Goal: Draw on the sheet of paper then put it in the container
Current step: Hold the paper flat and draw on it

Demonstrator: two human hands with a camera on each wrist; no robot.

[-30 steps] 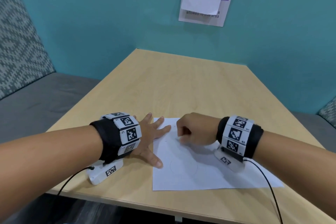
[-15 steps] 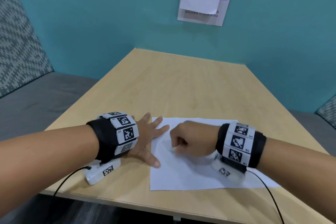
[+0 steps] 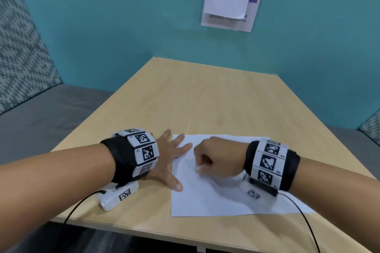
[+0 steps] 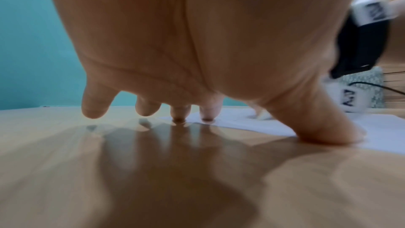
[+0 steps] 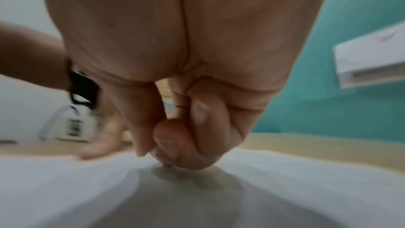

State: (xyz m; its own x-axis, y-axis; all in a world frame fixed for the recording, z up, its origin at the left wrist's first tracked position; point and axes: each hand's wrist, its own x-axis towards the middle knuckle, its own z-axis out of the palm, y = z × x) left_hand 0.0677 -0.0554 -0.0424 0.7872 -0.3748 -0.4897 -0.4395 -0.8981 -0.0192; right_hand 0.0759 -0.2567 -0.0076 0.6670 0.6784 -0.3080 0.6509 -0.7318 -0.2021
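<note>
While the drawing step is judged to be under way, no container is seen in any view, so the putting-away is taken as wholly left to do.

From the head view, the sheet of paper (image 3: 216, 191) is seen lying flat on the pale wood-grain desk (image 3: 205, 98), near its front edge. The left hand (image 3: 166, 158) is spread flat, fingers straight and apart, with fingertips and thumb pressed on the sheet's left edge. The right hand (image 3: 216, 160) is curled into a loose fist over the upper middle of the sheet, and a small pale drawing tool (image 3: 197, 168) is pinched at its fingertips. Any lines drawn are too faint to be made out. A laminated notice (image 3: 232, 4) is fixed to the matte teal wall, and woven patterned cushions flank the desk.

From the left wrist view, the smooth, slightly glossy desk (image 4: 65, 162) is shown reflecting the fingertips (image 4: 207, 113); two fingertips and the thumb are set down on the thin white sheet (image 4: 383, 127), the others on bare wood.

From the right wrist view, blurred, the thumb and curled fingers (image 5: 171, 138) are closed tightly round the tool, of which only a pale sliver (image 5: 153, 153) is shown, its tip meeting the matte sheet (image 5: 65, 188). What kind of tool it is cannot be told.
</note>
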